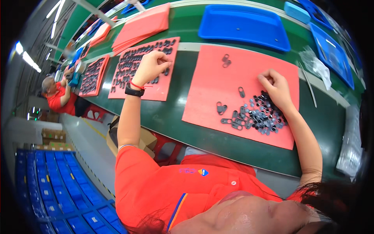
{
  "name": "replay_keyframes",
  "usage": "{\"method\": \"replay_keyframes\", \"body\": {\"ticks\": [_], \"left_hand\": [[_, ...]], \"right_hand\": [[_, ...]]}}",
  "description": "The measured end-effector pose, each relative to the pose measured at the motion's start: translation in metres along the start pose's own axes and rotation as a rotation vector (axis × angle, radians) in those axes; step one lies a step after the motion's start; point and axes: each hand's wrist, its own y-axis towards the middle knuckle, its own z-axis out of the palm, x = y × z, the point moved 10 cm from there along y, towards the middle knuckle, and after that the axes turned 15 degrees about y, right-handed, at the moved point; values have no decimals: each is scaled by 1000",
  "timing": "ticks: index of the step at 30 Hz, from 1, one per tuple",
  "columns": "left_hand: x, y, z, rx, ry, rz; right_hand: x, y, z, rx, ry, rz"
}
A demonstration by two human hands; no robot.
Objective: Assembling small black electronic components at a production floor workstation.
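My left hand (151,67) is raised over a pink foam sheet (160,93) that bears rows of small dark oval parts (130,64). Its thumb and fingertips are pinched together; what they hold, if anything, is too small to make out. On a second pink sheet (210,84) in front of me lies a heap of small round black and clear discs (265,115). My right hand (277,87) curls above the far edge of that heap, fingertips drawn together, their contents hidden. Several loose dark oval pieces with holes (238,120) lie left of the heap.
A blue tray (243,25) sits beyond the sheet, with another blue tray (331,54) and a clear plastic bag (316,66) to its right. A thin white strip (307,84) lies nearby. Stacked pink sheets (144,25) are at far left. A co-worker (60,95) sits farther left.
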Motion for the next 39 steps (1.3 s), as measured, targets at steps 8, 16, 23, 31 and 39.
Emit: {"method": "replay_keyframes", "body": {"ticks": [8, 16, 23, 31, 39], "left_hand": [[-116, 52, 53, -18, -166, 276], [-148, 67, 81, -8, -38, 332], [-151, 64, 81, 25, -112, 306], [-210, 63, 130, 332, -780, 331], [-192, 58, 146, 418, -1128, 23]], "right_hand": [[9, 1, 6, 69, -102, 43], [36, -13, 24, 332, -130, -84], [43, -22, 38, 481, -224, -134], [48, -25, 45, 530, -225, -245], [33, -17, 36, 522, 42, -25]]}}
